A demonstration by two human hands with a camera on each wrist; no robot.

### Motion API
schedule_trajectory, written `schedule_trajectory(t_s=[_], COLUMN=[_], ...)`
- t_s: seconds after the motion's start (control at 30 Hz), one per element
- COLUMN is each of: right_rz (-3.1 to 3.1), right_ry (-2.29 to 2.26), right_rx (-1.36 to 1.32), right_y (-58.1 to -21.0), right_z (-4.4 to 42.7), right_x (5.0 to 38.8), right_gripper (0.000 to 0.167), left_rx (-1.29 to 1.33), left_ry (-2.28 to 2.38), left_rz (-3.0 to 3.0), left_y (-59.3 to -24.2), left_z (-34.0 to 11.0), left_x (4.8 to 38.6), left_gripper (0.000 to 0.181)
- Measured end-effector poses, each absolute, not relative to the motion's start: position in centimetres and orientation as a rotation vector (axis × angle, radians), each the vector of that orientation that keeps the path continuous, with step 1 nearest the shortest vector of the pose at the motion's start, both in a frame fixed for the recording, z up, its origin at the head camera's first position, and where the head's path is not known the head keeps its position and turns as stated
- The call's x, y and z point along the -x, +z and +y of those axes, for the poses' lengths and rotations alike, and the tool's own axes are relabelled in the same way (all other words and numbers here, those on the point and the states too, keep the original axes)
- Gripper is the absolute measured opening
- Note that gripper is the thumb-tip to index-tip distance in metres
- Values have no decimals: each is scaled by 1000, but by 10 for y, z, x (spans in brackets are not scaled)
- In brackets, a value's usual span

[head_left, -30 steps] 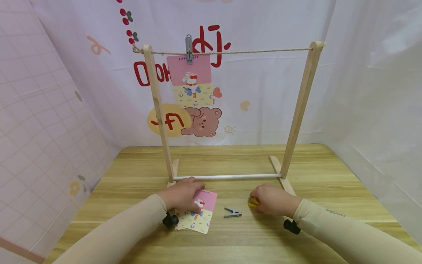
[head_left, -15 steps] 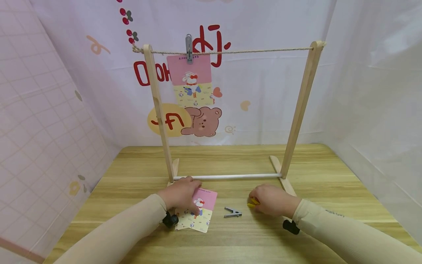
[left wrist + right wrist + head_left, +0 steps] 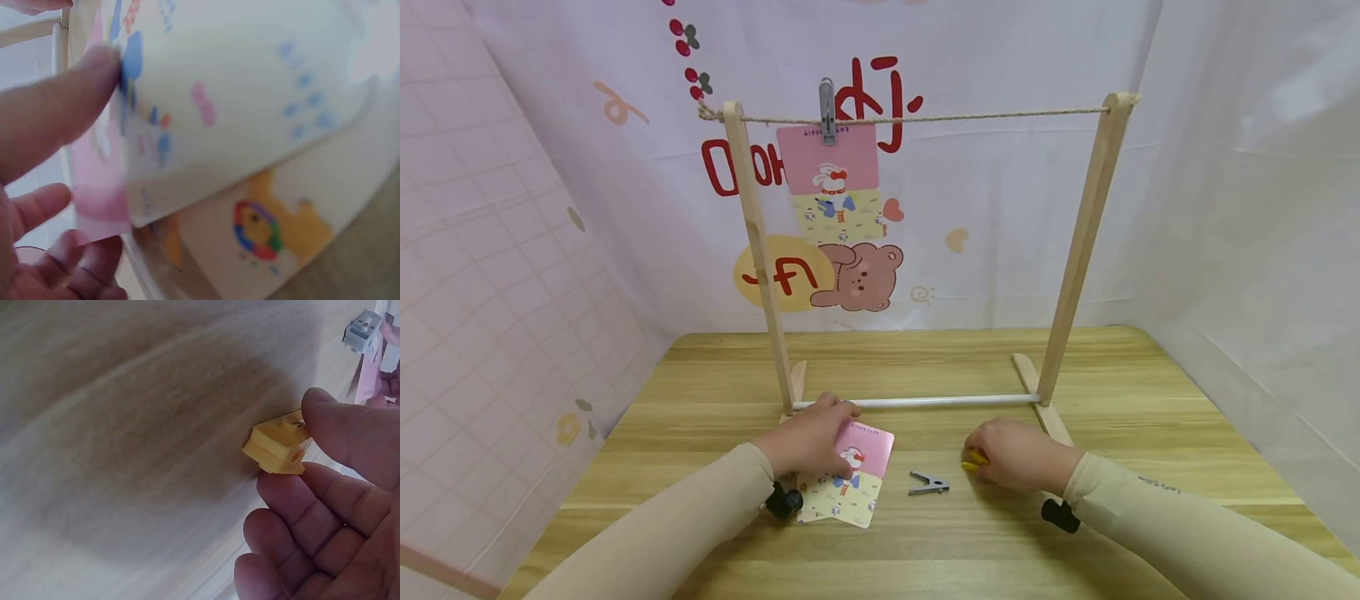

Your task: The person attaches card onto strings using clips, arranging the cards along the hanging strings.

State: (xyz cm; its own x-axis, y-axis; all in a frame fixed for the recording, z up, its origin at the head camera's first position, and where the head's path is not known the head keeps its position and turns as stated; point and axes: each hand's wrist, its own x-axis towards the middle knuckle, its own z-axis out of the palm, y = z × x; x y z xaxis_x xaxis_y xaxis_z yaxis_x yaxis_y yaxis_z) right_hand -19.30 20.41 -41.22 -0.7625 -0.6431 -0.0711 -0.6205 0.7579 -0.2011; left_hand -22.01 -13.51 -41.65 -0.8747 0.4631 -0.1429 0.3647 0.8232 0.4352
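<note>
My left hand (image 3: 808, 437) grips a pink and yellow rabbit card (image 3: 861, 487), thumb on its face and fingers at its pink edge. In the left wrist view this card (image 3: 206, 125) overlaps another card (image 3: 240, 259) printed with an orange-yellow figure and a coloured ring. On the right, my right hand (image 3: 1018, 457) pinches a yellow clothespin (image 3: 275, 447) between thumb and fingers, low over the tabletop. Between the hands lies a grey clothespin (image 3: 929, 482) on its side.
Behind the hands stands a wooden frame (image 3: 1078, 250) with a twine line (image 3: 970, 116) across its top. A grey clothespin (image 3: 827, 112) holds a similar rabbit card (image 3: 835, 183) on the line. A white rod (image 3: 925, 402) joins the frame's feet near the left fingers.
My left hand has shifted slightly away from me, and the rabbit card has moved a little the same way. The right hand stays almost still with the yellow clothespin.
</note>
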Motion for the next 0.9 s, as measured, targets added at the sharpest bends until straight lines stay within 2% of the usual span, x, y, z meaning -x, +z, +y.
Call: schedule_trajectory(t_s=[0.57,0.9], right_rz=[2859,2898], right_ry=[-312,-407], right_rx=[1018,977], right_y=[-411,-413], right_z=[203,205], right_x=[191,194], right_gripper=[16,30], left_rx=[-612,-578], left_ry=[1001,1091], left_rz=[2660,2582], left_y=[-423,-413], left_z=[-145,-144], left_x=[229,226], left_gripper=[45,34])
